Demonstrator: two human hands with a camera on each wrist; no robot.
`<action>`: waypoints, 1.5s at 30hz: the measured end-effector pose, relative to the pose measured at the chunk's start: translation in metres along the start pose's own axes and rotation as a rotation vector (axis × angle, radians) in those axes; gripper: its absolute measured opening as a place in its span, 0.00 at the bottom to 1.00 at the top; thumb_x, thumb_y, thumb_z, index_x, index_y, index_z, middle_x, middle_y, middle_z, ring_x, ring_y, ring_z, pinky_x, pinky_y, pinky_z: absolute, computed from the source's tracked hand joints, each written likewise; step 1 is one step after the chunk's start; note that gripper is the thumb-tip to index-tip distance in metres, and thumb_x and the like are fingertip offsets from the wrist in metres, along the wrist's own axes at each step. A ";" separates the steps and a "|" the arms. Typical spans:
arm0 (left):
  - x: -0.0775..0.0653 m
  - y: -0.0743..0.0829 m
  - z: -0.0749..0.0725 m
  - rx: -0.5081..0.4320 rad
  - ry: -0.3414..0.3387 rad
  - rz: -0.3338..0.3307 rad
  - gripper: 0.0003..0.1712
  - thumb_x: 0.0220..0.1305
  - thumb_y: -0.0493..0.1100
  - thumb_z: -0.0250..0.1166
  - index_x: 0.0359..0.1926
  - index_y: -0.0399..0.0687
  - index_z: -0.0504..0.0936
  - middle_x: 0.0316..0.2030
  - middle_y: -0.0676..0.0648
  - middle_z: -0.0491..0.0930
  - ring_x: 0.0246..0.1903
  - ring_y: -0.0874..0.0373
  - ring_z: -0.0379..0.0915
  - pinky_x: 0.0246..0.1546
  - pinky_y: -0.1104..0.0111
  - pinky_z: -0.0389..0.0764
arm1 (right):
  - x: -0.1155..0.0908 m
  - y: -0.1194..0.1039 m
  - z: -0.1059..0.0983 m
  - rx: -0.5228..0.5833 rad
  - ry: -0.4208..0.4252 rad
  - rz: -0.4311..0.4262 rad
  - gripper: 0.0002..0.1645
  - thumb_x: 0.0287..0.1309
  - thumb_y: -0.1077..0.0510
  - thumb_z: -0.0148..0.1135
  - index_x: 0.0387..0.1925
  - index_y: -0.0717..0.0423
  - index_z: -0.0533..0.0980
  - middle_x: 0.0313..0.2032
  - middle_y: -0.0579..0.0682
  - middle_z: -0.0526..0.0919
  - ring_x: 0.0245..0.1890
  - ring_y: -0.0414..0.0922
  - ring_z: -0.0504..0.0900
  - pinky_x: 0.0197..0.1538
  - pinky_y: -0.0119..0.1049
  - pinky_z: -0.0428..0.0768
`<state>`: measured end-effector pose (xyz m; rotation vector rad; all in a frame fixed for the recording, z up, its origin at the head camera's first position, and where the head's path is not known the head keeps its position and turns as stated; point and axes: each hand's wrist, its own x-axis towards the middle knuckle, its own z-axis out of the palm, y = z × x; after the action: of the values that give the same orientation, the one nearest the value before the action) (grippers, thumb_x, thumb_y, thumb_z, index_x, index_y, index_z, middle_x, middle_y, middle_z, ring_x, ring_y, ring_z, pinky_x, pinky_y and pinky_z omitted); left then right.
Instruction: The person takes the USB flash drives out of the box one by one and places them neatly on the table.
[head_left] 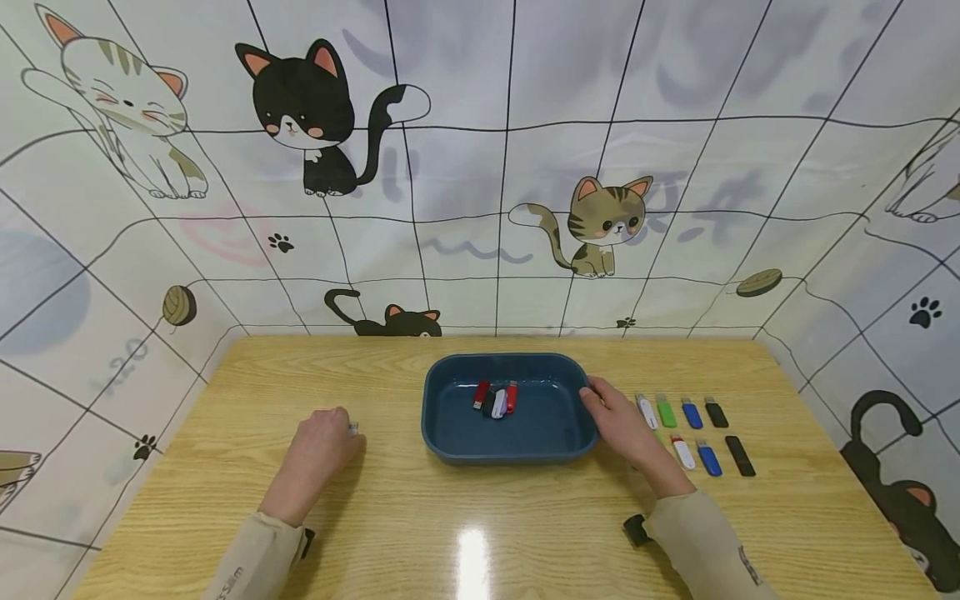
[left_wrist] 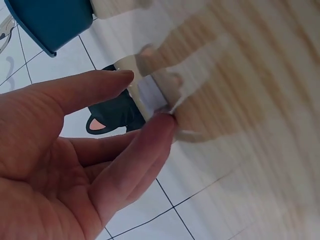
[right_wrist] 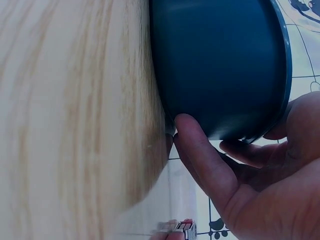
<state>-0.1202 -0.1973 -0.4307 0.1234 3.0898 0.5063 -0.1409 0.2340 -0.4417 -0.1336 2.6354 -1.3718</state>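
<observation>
At the left of the table, my left hand (head_left: 321,450) is lowered over a small USB stick (head_left: 353,428). In the left wrist view, thumb and fingers stand apart on either side of the stick's pale body (left_wrist: 152,94), fingertips right at it. My right hand (head_left: 622,421) grips the right end of a dark blue plastic tray (head_left: 510,457), thumb over the rim and fingers against the outer wall (right_wrist: 220,65). Inside the tray lie a dark red USB stick (head_left: 481,393), a black one (head_left: 488,403), a white one (head_left: 499,405) and a red one (head_left: 512,395).
Right of the tray, several USB sticks lie in two rows, among them a green one (head_left: 666,411), a blue one (head_left: 692,414) and a long black one (head_left: 740,457). The wooden table (head_left: 405,533) backs onto a cat-patterned cloth (head_left: 465,167).
</observation>
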 end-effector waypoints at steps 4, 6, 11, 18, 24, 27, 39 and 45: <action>0.001 0.004 -0.002 0.031 0.006 -0.011 0.15 0.61 0.37 0.65 0.23 0.39 0.70 0.20 0.44 0.69 0.20 0.53 0.66 0.18 0.63 0.71 | 0.000 0.000 0.000 -0.006 -0.001 0.004 0.34 0.83 0.49 0.40 0.77 0.69 0.57 0.73 0.71 0.63 0.73 0.68 0.62 0.71 0.63 0.65; 0.001 0.006 -0.003 0.041 0.027 -0.012 0.12 0.63 0.39 0.66 0.32 0.30 0.77 0.26 0.38 0.77 0.23 0.47 0.74 0.19 0.58 0.77 | 0.000 0.000 0.000 -0.008 -0.001 0.005 0.34 0.83 0.49 0.40 0.77 0.69 0.57 0.73 0.71 0.63 0.73 0.68 0.63 0.71 0.63 0.65; 0.000 0.010 -0.004 0.039 0.133 0.007 0.22 0.66 0.43 0.67 0.54 0.30 0.82 0.45 0.31 0.83 0.35 0.34 0.82 0.26 0.45 0.83 | 0.000 0.000 0.000 -0.007 -0.003 0.007 0.34 0.83 0.50 0.40 0.77 0.69 0.57 0.73 0.71 0.64 0.73 0.68 0.63 0.71 0.63 0.65; 0.002 0.021 -0.006 -0.011 0.256 0.048 0.19 0.67 0.43 0.66 0.54 0.36 0.84 0.48 0.35 0.84 0.40 0.37 0.83 0.31 0.46 0.84 | 0.000 -0.001 0.000 -0.009 -0.007 0.014 0.34 0.83 0.49 0.40 0.77 0.69 0.57 0.73 0.71 0.63 0.73 0.67 0.63 0.71 0.63 0.65; -0.001 0.040 -0.008 -0.057 0.350 0.131 0.16 0.64 0.40 0.69 0.51 0.38 0.86 0.47 0.39 0.85 0.42 0.40 0.83 0.33 0.48 0.85 | 0.000 -0.001 0.001 -0.013 -0.004 0.006 0.34 0.83 0.49 0.40 0.77 0.68 0.57 0.73 0.70 0.63 0.73 0.67 0.63 0.71 0.62 0.65; -0.001 0.051 -0.009 -0.085 0.387 0.187 0.14 0.63 0.39 0.70 0.50 0.40 0.86 0.47 0.42 0.84 0.45 0.42 0.82 0.36 0.49 0.85 | 0.000 -0.001 0.000 -0.012 -0.002 0.002 0.34 0.84 0.49 0.40 0.77 0.69 0.57 0.73 0.71 0.64 0.73 0.67 0.63 0.71 0.62 0.65; 0.011 0.105 -0.004 -0.118 0.353 0.359 0.14 0.63 0.40 0.73 0.49 0.43 0.87 0.49 0.44 0.83 0.48 0.48 0.82 0.45 0.55 0.85 | 0.000 0.000 -0.001 -0.032 0.002 0.003 0.35 0.84 0.48 0.39 0.77 0.69 0.57 0.73 0.71 0.63 0.73 0.68 0.62 0.71 0.63 0.64; 0.016 0.131 0.006 -0.128 0.229 0.367 0.16 0.66 0.43 0.71 0.53 0.43 0.86 0.50 0.44 0.82 0.47 0.50 0.81 0.47 0.56 0.85 | -0.001 -0.002 -0.002 -0.031 -0.003 0.008 0.35 0.84 0.48 0.39 0.77 0.68 0.57 0.73 0.71 0.63 0.73 0.68 0.62 0.71 0.64 0.65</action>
<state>-0.1263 -0.0703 -0.3945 0.6853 3.2514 0.7760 -0.1401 0.2347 -0.4392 -0.1290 2.6529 -1.3272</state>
